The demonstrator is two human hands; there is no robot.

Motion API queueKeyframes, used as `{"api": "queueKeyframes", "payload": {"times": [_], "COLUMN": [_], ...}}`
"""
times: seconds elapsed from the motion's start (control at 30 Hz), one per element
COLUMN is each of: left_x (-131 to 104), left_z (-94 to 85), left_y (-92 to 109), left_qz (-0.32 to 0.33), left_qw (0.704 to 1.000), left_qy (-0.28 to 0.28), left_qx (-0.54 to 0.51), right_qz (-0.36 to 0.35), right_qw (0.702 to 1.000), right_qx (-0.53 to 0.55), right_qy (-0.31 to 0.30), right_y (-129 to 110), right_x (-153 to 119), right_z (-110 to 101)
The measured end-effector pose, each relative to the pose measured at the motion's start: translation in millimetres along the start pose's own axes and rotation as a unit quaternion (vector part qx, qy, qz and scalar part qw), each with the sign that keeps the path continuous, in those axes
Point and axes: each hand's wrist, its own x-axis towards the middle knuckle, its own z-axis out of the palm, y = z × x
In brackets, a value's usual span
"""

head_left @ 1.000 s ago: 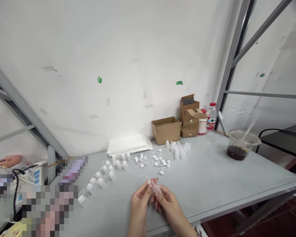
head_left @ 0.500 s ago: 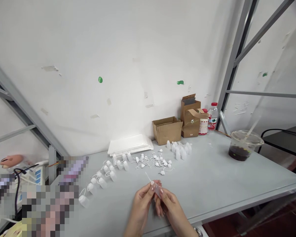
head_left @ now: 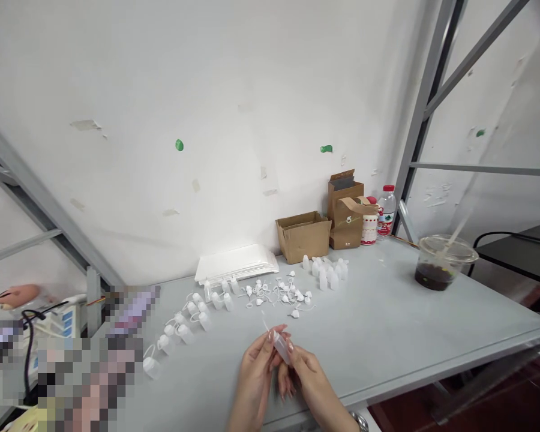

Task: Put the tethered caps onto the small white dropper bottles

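Note:
Near the front edge of the table, my two hands meet around a small translucent plastic bottle [head_left: 281,347], which is tilted to the upper left. My left hand [head_left: 255,363] is closed, thumb and fingers pinching the white cap at its neck. A thin pale strap [head_left: 264,319] sticks up from there. My right hand [head_left: 305,367] grips the bottle's body between thumb and fingers, with its other fingers curled below. Just beyond lie loose white caps with straps [head_left: 285,294]. Several capped bottles [head_left: 184,332] stand in rows at the left; uncapped bottles [head_left: 333,279] cluster at the back right.
Along the wall are a stack of white sheets [head_left: 234,264], an open cardboard box [head_left: 303,240], a brown paper bag [head_left: 347,225] and a red-capped water bottle [head_left: 387,213]. A lidded plastic bowl [head_left: 438,270] of dark liquid with a straw stands right. A power strip [head_left: 67,327] lies left.
My hands have moved slightly left, and the small bottle's body shows more between them. My right thumb and fingers sit lower on it. The bottles and caps on the table stay put.

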Motion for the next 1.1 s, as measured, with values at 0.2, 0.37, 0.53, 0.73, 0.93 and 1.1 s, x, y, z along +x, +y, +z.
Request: {"api": "queueKeyframes", "payload": {"times": [0.2,0.37,0.53,0.73,0.93,1.1], "left_x": [2.4,15.7,54.4,77.1,76.6,70.3], "left_z": [-4.0,0.8,13.8,21.0,18.1,8.2], "left_y": [-1.4,5.8,5.8,-2.0,-1.2,16.7], "left_qz": [0.051,0.088,0.204,0.208,0.21,0.148], "left_qw": [0.997,0.978,0.816,0.797,0.838,0.906], "left_qy": [0.022,0.03,-0.031,-0.054,-0.027,-0.011], "left_qx": [0.055,0.188,0.54,0.564,0.503,0.397], "right_qz": [-0.012,-0.043,-0.083,-0.084,-0.069,-0.073], "right_qw": [1.0,0.984,0.946,0.947,0.944,0.951], "right_qx": [0.002,0.093,0.167,0.155,0.182,0.147], "right_qy": [0.01,0.147,0.266,0.266,0.265,0.262], "right_y": [-3.3,-3.0,-3.0,-0.4,-2.7,-5.8], "right_x": [0.5,0.1,0.6,1.9,1.0,0.7], "right_z": [-0.6,-4.4,-9.1,-11.1,-11.6,-10.0]}}
